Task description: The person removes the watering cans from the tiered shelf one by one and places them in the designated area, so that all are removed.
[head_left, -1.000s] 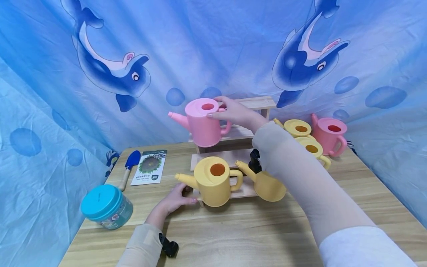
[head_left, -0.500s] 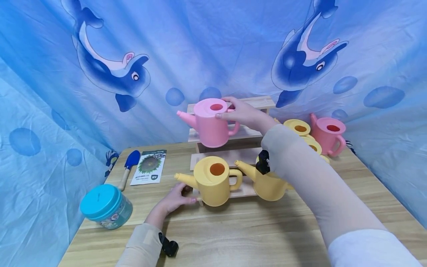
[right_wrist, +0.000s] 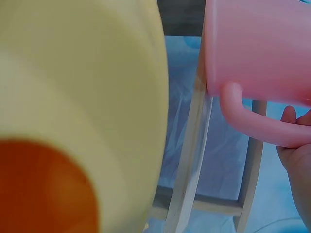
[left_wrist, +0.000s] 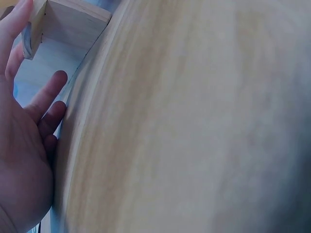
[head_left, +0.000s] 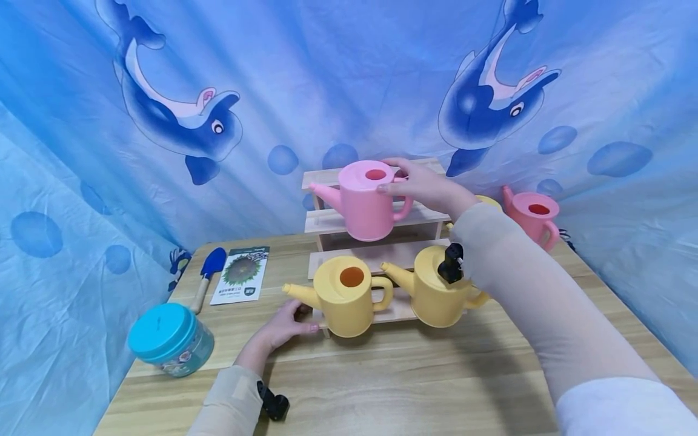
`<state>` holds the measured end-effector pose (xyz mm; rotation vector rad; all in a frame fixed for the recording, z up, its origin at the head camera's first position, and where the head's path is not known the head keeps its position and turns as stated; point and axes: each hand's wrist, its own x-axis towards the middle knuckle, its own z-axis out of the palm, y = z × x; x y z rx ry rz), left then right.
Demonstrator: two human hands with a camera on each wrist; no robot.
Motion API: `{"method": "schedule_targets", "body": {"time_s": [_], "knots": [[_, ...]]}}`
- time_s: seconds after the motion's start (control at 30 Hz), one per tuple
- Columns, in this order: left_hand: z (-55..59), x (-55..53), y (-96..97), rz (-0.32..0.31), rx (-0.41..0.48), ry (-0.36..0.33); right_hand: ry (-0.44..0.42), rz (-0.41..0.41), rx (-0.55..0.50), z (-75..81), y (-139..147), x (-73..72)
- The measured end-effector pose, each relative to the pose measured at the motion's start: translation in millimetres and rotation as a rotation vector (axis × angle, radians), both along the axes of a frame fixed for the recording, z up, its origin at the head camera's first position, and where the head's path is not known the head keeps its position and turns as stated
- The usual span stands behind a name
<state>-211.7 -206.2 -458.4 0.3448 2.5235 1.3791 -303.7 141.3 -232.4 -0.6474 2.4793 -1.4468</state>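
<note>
My right hand [head_left: 433, 186] holds a pink watering can [head_left: 366, 209] by the top of its handle, with the thumb on its lid. The can is upright at the second-highest tier of a stepped wooden plant stand [head_left: 327, 221]; in the right wrist view its base [right_wrist: 211, 53] meets a board edge. My left hand [head_left: 280, 327] grips the left end of the bottom tier between thumb and fingers; its lower fingers [left_wrist: 51, 119] stay free. Two yellow watering cans, a left one [head_left: 345, 303] and a right one [head_left: 436, 293], stand on the bottom tier, spouts to the left.
Behind my right forearm stand another pink watering can [head_left: 531, 215] and a mostly hidden yellow one [head_left: 489, 201]. At left lie a blue trowel [head_left: 214, 261] and a seed packet [head_left: 240, 275], with a turquoise-lidded jar [head_left: 169, 339] nearer. A dolphin-print curtain [head_left: 327, 79] closes the back.
My right hand has carried the pink watering can to the right along the stand, uncovering the tiers' left ends. The left hand has kept its place on the stand.
</note>
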Motion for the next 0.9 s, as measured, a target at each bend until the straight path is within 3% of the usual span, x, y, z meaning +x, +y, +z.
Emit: {"method": "schedule_targets", "body": {"time_s": [0.1,0.4,0.73,0.9], "knots": [[2.4,2.0,0.5,0.000,0.002,-0.002,0.007,-0.011,-0.005,-0.4,8,-0.3],[-7.2,-2.2,-4.3,0.000,0.021,0.009,0.075,-0.100,0.041,-1.7,39,2.9],[-7.4,-2.7,-5.4,-0.005,0.011,0.011,0.074,-0.191,-0.026,-1.9,71,9.4],[-7.5,-3.3,-5.6,-0.021,0.017,0.021,0.028,-0.254,-0.042,-3.6,89,13.2]]}}
